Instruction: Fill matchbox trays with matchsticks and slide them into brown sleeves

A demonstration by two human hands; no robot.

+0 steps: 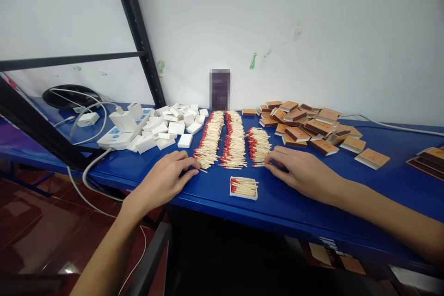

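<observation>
Three rows of red-tipped matches (233,141) lie on a blue table (312,203). A small white tray of matches (243,188) sits near the front edge between my hands. My left hand (166,178) rests flat, its fingertips touching the near end of the left row of matches (209,141). My right hand (302,172) lies flat too, fingers stretched toward the near end of the right row of matches (258,146). Neither hand grips anything that I can see.
A heap of white inner trays (173,127) lies at the left, beside a white power strip (120,132) with cables. Brown matchbox sleeves (308,127) are piled at the right, more at the far right edge (428,159). A black frame (138,32) stands at left.
</observation>
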